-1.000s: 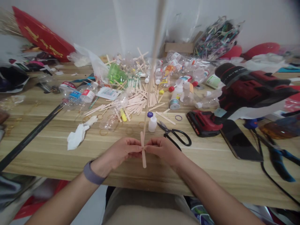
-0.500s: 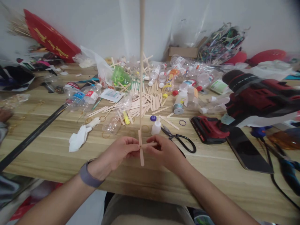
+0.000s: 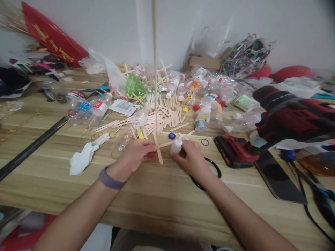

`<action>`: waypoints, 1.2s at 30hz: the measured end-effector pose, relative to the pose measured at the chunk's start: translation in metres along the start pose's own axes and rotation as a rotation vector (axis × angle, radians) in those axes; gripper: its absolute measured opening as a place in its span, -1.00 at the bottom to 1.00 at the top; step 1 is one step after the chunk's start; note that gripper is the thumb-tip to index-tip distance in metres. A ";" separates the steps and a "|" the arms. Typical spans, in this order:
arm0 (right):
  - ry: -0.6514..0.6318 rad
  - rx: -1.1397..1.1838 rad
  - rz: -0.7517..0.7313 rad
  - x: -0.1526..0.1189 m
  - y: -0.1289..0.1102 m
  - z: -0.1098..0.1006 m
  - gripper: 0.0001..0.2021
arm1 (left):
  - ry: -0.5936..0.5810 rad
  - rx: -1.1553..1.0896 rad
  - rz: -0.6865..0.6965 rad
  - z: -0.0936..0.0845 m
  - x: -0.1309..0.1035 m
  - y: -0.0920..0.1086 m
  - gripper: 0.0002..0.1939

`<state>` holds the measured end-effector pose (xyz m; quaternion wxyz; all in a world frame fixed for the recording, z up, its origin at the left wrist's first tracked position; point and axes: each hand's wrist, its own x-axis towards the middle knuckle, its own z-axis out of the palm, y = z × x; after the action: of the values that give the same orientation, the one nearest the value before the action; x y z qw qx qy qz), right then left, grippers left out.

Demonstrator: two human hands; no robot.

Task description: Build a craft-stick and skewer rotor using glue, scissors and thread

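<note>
My left hand (image 3: 140,152) pinches crossed flat wooden craft sticks (image 3: 158,150) where they meet. A long thin wooden rod (image 3: 155,69) runs up from the crossed sticks past the top of the view. My right hand (image 3: 192,157) has its thumb and fingers around a small white squeeze bottle (image 3: 176,146) with a narrow tip, upright on the table. Beneath that hand lie black-handled scissors (image 3: 218,170), their blades hidden. A blue bottle cap (image 3: 171,136) sits just behind the bottle.
Many loose craft sticks (image 3: 159,120) and plastic bottles (image 3: 209,83) cover the back. On the right stand a red and black cordless drill (image 3: 293,115) and a phone (image 3: 281,177). Crumpled tissue (image 3: 82,160) and a long black bar (image 3: 34,148) lie on the left.
My right hand has let go of the crossed sticks and moved right onto the white bottle. My left hand still holds the sticks, now tilted. The view has shifted slightly.
</note>
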<state>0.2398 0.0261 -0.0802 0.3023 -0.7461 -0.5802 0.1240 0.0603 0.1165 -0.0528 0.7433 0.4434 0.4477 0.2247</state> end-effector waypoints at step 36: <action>0.073 0.562 0.287 -0.053 -0.011 -0.038 -0.71 | -0.135 0.057 -0.043 -0.001 -0.002 -0.010 -0.83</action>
<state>0.2354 -0.0337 -0.0524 0.4964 -0.7117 -0.4007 0.2940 0.0575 0.1103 -0.0612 0.7635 0.4687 0.4124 0.1653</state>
